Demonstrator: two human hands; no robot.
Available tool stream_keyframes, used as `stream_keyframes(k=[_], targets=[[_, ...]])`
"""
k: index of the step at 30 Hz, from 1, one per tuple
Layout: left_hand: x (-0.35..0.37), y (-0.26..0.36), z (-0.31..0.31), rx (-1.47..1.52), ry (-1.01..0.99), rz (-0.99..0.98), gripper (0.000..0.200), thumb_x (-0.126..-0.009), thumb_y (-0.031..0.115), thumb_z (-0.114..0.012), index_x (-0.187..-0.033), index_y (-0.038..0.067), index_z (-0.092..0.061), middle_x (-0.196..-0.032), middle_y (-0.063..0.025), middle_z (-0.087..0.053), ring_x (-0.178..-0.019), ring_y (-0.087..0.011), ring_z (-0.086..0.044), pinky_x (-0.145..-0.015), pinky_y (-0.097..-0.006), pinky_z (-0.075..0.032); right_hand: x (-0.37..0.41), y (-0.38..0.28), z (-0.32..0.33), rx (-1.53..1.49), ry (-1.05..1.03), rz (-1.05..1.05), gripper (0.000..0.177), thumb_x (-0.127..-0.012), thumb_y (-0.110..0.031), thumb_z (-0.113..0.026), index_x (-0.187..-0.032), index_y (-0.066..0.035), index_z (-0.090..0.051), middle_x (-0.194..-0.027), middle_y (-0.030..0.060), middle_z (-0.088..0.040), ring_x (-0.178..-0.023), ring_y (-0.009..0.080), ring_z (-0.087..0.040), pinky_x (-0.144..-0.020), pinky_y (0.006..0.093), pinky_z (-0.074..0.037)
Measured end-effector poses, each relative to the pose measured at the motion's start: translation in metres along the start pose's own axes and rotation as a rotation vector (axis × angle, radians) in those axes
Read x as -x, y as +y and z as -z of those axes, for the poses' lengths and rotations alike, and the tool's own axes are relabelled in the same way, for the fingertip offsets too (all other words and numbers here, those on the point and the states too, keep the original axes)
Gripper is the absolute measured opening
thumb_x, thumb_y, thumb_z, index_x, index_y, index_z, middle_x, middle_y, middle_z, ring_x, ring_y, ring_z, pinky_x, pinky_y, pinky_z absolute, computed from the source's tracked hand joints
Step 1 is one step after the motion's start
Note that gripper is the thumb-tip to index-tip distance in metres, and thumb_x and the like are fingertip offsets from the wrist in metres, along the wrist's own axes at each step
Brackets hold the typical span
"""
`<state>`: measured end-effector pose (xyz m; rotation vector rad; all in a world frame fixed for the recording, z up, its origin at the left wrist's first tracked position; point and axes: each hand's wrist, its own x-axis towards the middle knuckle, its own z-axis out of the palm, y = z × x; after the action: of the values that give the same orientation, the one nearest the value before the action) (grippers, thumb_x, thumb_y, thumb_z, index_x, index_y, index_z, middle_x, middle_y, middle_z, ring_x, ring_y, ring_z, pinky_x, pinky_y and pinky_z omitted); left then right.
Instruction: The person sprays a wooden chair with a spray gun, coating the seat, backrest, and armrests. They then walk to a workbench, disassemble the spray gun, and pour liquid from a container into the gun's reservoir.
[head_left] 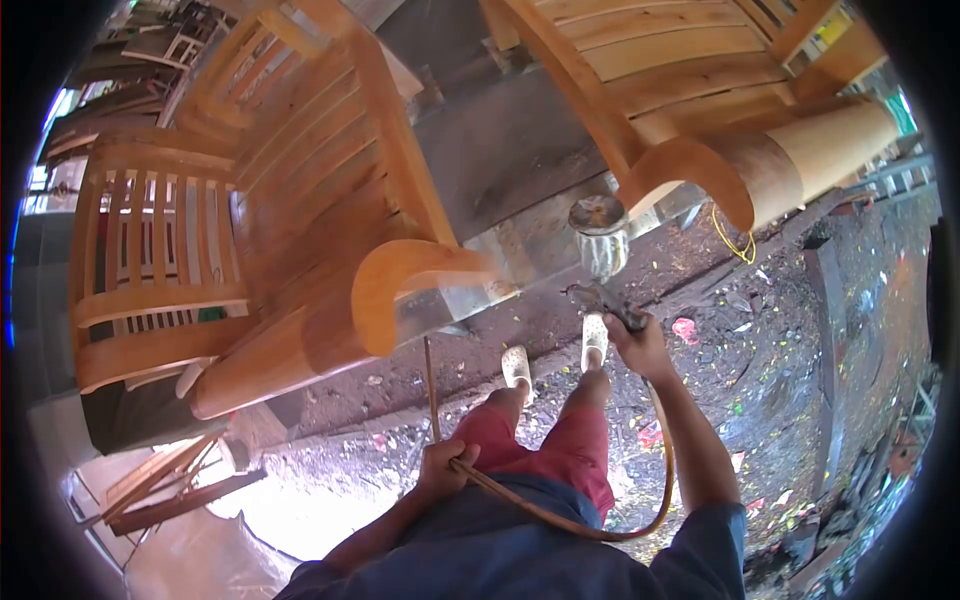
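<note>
My right hand (641, 345) is wrapped around the grip of a spray gun (598, 297). A paint-streaked metal cup (601, 245) sits at the gun's front end. From the grip a brown air hose (668, 470) loops down past my waist to my left hand (442, 468), whose fingers are closed around it; beyond, the hose runs upward. The gun's nozzle is hard to make out. To its left stands a glossy orange-brown wooden chair (290, 200) with a curved front end (405, 285), close to the gun but apart from it. A faint haze blurs that end's tip.
Another slatted wooden seat (690, 85) stands at the upper right, a yellow cord (735, 240) hanging beneath it. Litter and leaves lie on the dirt ground (750, 340) at right. Wooden pieces (175, 485) lie at lower left. A long bar (826, 350) lies at far right.
</note>
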<state>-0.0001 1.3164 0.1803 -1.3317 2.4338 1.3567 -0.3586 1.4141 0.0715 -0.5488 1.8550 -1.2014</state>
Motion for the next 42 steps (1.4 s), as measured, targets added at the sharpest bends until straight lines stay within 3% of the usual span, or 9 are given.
stream_keyframes(k=[6, 9, 10, 13, 18, 21, 28, 34, 42], targets=[[-0.003, 0.033, -0.027, 0.061, 0.208, 0.207, 0.041, -0.086, 0.020, -0.069, -0.057, 0.004, -0.045, -0.050, -0.0090, -0.040, -0.046, -0.0172, -0.040, -0.045, -0.0363, -0.031, -0.086, 0.032, -0.011, 0.220, -0.097, -0.089, 0.031, -0.089, -0.032, -0.065, -0.099, -0.002, -0.065, -0.070, 0.0160, -0.063, -0.065, 0.0255, -0.062, -0.064, 0.0392, -0.049], [0.009, 0.038, -0.035, 0.206, 0.377, 0.235, 0.030, -0.085, 0.011, -0.062, -0.059, 0.002, -0.048, -0.051, -0.0048, -0.040, -0.049, -0.0113, -0.040, -0.046, -0.0349, -0.032, -0.121, 0.049, -0.031, 0.259, -0.042, 0.116, 0.030, -0.089, -0.030, -0.064, -0.102, -0.003, -0.065, -0.069, 0.0167, -0.062, -0.064, 0.0259, -0.063, -0.063, 0.0392, -0.049], [0.012, 0.040, -0.035, 0.262, 0.447, 0.220, 0.026, -0.084, 0.007, -0.060, -0.061, 0.001, -0.049, -0.051, -0.0032, -0.040, -0.051, -0.0096, -0.040, -0.046, -0.0347, -0.032, -0.129, 0.036, -0.035, 0.196, -0.021, 0.167, 0.031, -0.089, -0.027, -0.066, -0.103, 0.001, -0.064, -0.083, 0.0160, -0.070, -0.075, 0.0258, -0.066, -0.069, 0.0385, -0.051], [0.016, 0.049, -0.026, 0.184, 0.595, 0.324, 0.029, -0.086, 0.012, -0.062, -0.061, 0.000, -0.054, -0.051, -0.0031, -0.042, -0.051, -0.0101, -0.042, -0.046, -0.0337, -0.032, -0.158, -0.010, -0.042, 0.116, -0.145, -0.053, 0.031, -0.088, -0.026, -0.067, -0.106, -0.001, -0.064, -0.083, 0.0111, -0.070, -0.073, 0.0179, -0.065, -0.068, 0.0344, -0.050], [0.000, 0.040, -0.023, 0.201, 0.548, 0.403, 0.032, -0.083, 0.015, -0.064, -0.057, 0.001, -0.051, -0.049, -0.0108, -0.045, -0.047, -0.0135, -0.045, -0.045, -0.0355, -0.035, -0.193, -0.075, -0.049, 0.129, -0.121, 0.139, 0.024, -0.092, -0.026, -0.063, -0.093, -0.003, -0.067, -0.074, 0.0004, -0.067, -0.060, 0.0093, -0.057, -0.055, 0.0276, -0.045], [-0.006, 0.040, -0.033, 0.192, 0.525, 0.469, 0.030, -0.077, 0.024, -0.072, -0.059, 0.003, -0.059, -0.054, -0.0152, -0.056, -0.047, -0.0243, -0.057, -0.047, -0.0386, -0.041, -0.228, -0.094, -0.068, 0.035, -0.080, 0.203, 0.027, -0.089, -0.031, -0.065, -0.094, -0.004, -0.068, -0.077, 0.0046, -0.069, -0.073, 0.0137, -0.064, -0.068, 0.0326, -0.050], [-0.004, -0.014, -0.110, 0.299, 0.531, 0.452, 0.030, -0.068, 0.032, -0.078, -0.062, 0.006, -0.066, -0.053, -0.0113, -0.061, -0.050, -0.0273, -0.063, -0.048, -0.0382, -0.049, -0.384, -0.167, -0.155, -0.454, 0.083, 0.330, 0.035, -0.093, -0.032, -0.063, -0.079, -0.001, -0.068, -0.063, -0.0010, -0.059, -0.049, 0.0059, -0.050, -0.044, 0.0249, -0.036], [-0.048, 0.032, -0.116, 0.399, 0.429, 0.700, 0.029, -0.069, 0.032, -0.078, -0.064, 0.006, -0.066, -0.055, -0.0113, -0.061, -0.052, -0.0273, -0.064, -0.050, -0.0384, -0.049, -0.448, -0.213, -0.198, -0.690, 0.109, 0.202, 0.038, -0.092, -0.035, -0.064, -0.069, -0.005, -0.063, -0.055, -0.0005, -0.055, -0.040, 0.0069, -0.046, -0.036, 0.0248, -0.032], [-0.089, 0.051, -0.116, 0.449, 0.383, 0.811, 0.027, -0.069, 0.032, -0.077, -0.066, 0.007, -0.067, -0.057, -0.0113, -0.062, -0.054, -0.0273, -0.064, -0.051, -0.0387, -0.049, -0.527, -0.169, -0.232, -0.631, 0.115, -0.033, 0.040, -0.092, -0.038, -0.064, -0.067, -0.007, -0.057, -0.054, -0.0012, -0.052, -0.039, 0.0081, -0.044, -0.037, 0.0269, -0.033]])
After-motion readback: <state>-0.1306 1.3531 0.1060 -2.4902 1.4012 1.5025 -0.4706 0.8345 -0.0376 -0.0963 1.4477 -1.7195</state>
